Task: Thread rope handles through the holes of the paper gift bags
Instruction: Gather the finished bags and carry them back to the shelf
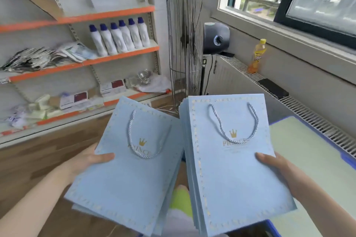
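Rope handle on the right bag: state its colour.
Pale blue and white twisted rope handle, lying on the light blue bag held by the right hand; head view.

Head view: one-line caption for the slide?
Left hand and right hand each hold a stack of blue gift bags with rope handles.

Bags [123, 179] left – thicker stack [237, 175] right

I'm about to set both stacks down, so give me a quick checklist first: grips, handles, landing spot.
1. Left hand grips the left bag stack: ok.
2. Right hand grips the right bag stack: ok.
3. Top left bag's rope handle threaded: ok.
4. Top right bag's rope handle threaded: ok.
5. Lower bags threaded: cannot tell.
6. Green table surface beside right stack free: ok.
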